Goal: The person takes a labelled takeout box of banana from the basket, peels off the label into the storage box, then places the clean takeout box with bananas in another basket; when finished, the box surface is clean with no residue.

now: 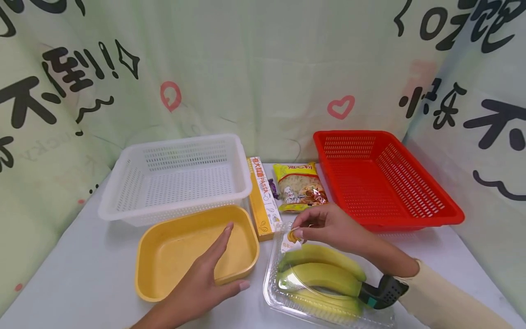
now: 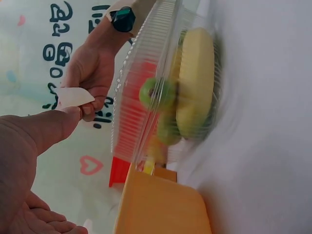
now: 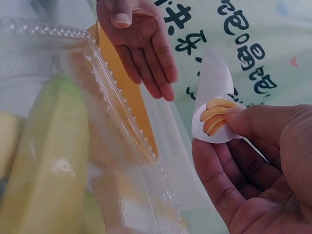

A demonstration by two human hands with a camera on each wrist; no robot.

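My right hand [image 1: 330, 226] pinches a white sticker [image 3: 213, 122] with a banana picture between thumb and fingertips; one end of the sticker curls up in the right wrist view. Just beneath it is a clear plastic clamshell box [image 1: 269, 288] with several yellow-green bananas [image 1: 324, 277] inside, its lid over them. My left hand [image 1: 201, 281] holds nothing, its fingers straight and thumb spread, over the near right part of a yellow bin [image 1: 164, 228]. In the left wrist view, the sticker [image 2: 73, 96] overlaps the left thumb's tip.
A white perforated basket [image 1: 189, 180] stands at back left, a red basket [image 1: 382, 183] at back right. Between them lie a pasta box [image 1: 263, 196], a small purple packet [image 1: 273, 188] and a yellow food bag [image 1: 302, 187]. A printed curtain [image 1: 263, 68] hangs behind the table.
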